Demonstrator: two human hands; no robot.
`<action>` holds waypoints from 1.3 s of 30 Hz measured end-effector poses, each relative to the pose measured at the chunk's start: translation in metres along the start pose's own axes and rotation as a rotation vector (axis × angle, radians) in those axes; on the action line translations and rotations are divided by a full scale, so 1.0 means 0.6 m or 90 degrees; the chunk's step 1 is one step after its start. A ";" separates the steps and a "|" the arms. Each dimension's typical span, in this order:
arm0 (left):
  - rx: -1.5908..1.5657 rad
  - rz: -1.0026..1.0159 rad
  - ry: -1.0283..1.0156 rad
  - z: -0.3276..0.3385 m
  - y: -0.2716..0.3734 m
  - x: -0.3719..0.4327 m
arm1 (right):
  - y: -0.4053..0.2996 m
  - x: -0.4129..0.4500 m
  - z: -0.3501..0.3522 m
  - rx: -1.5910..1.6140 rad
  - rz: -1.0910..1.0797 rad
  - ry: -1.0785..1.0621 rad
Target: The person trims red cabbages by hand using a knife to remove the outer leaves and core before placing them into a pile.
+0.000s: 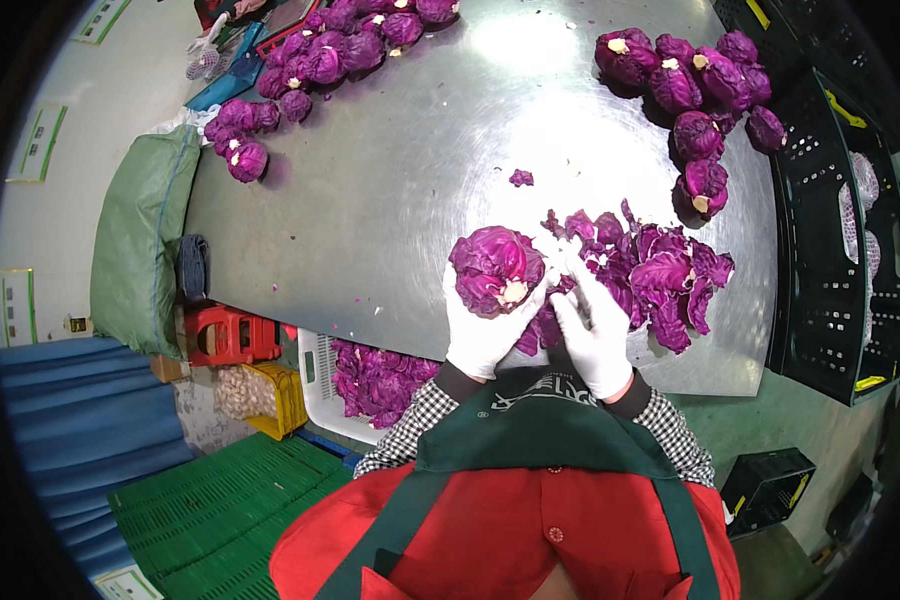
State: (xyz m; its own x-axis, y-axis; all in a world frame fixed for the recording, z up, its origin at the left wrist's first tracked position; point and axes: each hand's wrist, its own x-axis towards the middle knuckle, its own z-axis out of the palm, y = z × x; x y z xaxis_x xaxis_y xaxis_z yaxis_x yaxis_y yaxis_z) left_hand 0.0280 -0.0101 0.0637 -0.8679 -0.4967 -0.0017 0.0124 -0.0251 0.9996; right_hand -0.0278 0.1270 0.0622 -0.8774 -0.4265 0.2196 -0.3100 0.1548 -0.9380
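In my white-gloved left hand (484, 337) rests a head of red cabbage (495, 262), with its pale cut stem towards me. My right hand (594, 330), also gloved in white, is just right of the head, its fingers partly bent. A bit of purple leaf shows by its thumb and forefinger; whether they pinch it I cannot tell. Loose red cabbage leaves (667, 277) are heaped beyond and to the right of that hand, on the stainless steel table (345, 217). A small leaf scrap (521, 178) lies farther back.
Cabbage heads cluster at the back left (326, 56) and back right (675, 82). A black crate (814, 315) holding net-wrapped heads flanks the table's right edge. Below the left front edge, a white basket (319, 390) contains leaves. A green sack (142, 240) and a red stool (232, 335) stand left.
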 end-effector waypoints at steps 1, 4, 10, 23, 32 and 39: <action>0.012 -0.009 0.010 0.013 0.027 -0.002 | 0.004 0.004 -0.005 0.027 0.014 0.013; 0.085 0.036 0.025 0.005 0.000 -0.016 | -0.008 0.014 -0.005 0.045 -0.047 -0.043; -0.142 -0.102 -0.032 -0.010 -0.033 -0.013 | -0.007 0.030 0.008 0.026 -0.138 -0.102; -0.650 -0.298 0.070 -0.003 -0.013 -0.004 | 0.009 0.012 0.028 -0.145 -0.244 -0.078; -0.397 -0.195 -0.023 -0.004 -0.045 -0.035 | -0.010 0.014 0.022 -0.171 -0.242 -0.259; -0.013 -0.088 0.016 -0.011 -0.004 -0.006 | -0.014 0.014 -0.007 0.107 0.121 -0.040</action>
State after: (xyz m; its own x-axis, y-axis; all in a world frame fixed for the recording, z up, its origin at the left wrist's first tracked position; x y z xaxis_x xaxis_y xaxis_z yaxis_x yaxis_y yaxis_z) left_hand 0.0343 -0.0142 0.0609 -0.8497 -0.5083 -0.1403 -0.0963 -0.1120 0.9890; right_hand -0.0339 0.1258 0.0730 -0.8880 -0.4592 0.0234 -0.0726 0.0896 -0.9933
